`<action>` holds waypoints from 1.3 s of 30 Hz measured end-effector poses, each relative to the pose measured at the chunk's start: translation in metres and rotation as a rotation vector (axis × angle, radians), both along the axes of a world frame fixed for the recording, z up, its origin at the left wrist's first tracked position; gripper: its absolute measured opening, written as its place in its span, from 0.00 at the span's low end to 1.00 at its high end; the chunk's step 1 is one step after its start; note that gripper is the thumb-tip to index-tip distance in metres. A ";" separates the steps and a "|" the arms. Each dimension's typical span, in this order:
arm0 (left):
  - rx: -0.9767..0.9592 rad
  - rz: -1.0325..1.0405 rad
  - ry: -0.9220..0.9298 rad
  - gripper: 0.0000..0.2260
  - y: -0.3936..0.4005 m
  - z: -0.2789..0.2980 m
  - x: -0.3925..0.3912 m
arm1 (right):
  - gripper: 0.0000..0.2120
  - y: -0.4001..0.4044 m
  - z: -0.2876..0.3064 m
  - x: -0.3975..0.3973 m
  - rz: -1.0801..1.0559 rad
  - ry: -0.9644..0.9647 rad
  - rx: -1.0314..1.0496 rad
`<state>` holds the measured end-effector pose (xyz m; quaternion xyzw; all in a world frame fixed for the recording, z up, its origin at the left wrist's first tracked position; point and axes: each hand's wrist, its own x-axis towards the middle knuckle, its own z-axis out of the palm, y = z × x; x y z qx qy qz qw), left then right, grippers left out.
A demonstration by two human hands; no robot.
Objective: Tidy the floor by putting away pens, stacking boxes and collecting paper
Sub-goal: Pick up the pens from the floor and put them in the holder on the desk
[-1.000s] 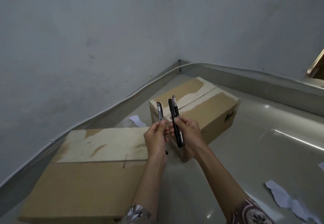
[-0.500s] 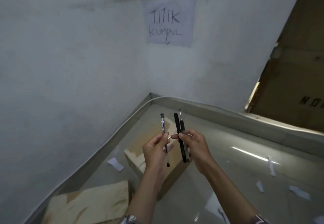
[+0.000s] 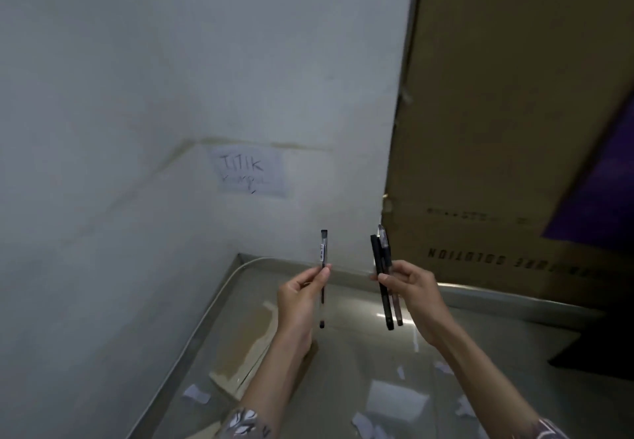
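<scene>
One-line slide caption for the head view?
Left hand pinches one pen, right hand holds two pens, above paper scraps on the floor.

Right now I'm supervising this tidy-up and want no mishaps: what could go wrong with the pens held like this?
The left hand only pinches its clear pen at the fingertips, so it might slip. The right hand holds two pens together; one could slide free. Paper scraps underfoot may be slippery.

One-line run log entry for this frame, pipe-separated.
left hand pinches clear pen upright | right hand holds two dark pens upright | paper scraps on floor | box below hands
</scene>
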<state>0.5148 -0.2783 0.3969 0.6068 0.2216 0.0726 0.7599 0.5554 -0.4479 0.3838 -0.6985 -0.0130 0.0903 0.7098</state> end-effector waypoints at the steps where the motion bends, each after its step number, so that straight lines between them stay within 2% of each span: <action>1: 0.009 -0.025 -0.003 0.13 -0.010 0.017 -0.002 | 0.06 -0.012 0.019 -0.004 -0.005 -0.009 -0.001; 7: 0.032 -0.167 -0.029 0.13 -0.074 0.104 -0.009 | 0.05 -0.085 0.125 -0.036 -0.127 -0.073 0.041; 13: 0.074 -0.370 -0.075 0.06 -0.128 0.151 -0.027 | 0.09 -0.141 0.174 -0.081 -0.272 -0.116 0.038; 21: 0.312 -0.819 -0.233 0.02 -0.222 0.176 -0.044 | 0.10 -0.216 0.190 -0.143 -0.487 -0.147 -0.004; 25: 0.359 -0.930 -0.299 0.02 -0.275 0.178 -0.045 | 0.08 -0.252 0.191 -0.161 -0.533 -0.152 -0.036; 30: 0.326 -1.036 -0.332 0.04 -0.354 0.178 -0.034 | 0.08 -0.306 0.196 -0.168 -0.537 -0.155 -0.109; 39: 0.333 -1.174 -0.425 0.03 -0.510 0.186 0.026 | 0.10 -0.451 0.192 -0.109 -0.625 -0.163 -0.235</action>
